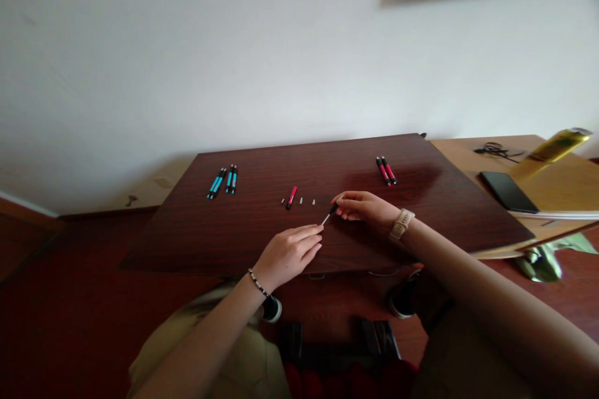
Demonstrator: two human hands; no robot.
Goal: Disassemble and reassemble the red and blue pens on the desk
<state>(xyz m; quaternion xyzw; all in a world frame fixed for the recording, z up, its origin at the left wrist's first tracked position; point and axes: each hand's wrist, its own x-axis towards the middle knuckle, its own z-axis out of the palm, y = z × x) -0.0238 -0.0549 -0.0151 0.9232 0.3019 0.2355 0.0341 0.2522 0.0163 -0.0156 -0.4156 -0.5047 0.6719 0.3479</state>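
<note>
My left hand (pixel 291 252) is closed, its fingertips pinching the lower end of a thin white pen refill (pixel 326 219). My right hand (pixel 362 207) pinches a black pen grip section (pixel 334 207) at the refill's upper end; its far tip is hidden by the fingers. Just beyond the hands lies a pink pen barrel (pixel 292 196) with a black end. Small pale pen parts lie beside it: one piece (pixel 282 201) to its left, another (pixel 301 201) to its right, and a third (pixel 313 202) nearer my hands.
Several blue pens (pixel 222 182) lie at the left of the dark wooden table (pixel 262 168). Two pink pens (pixel 386 170) are at the back right. On the lighter desk (pixel 561 187) are a black phone (pixel 508 191), a cable (pixel 498 150) and a yellow can (pixel 556 145).
</note>
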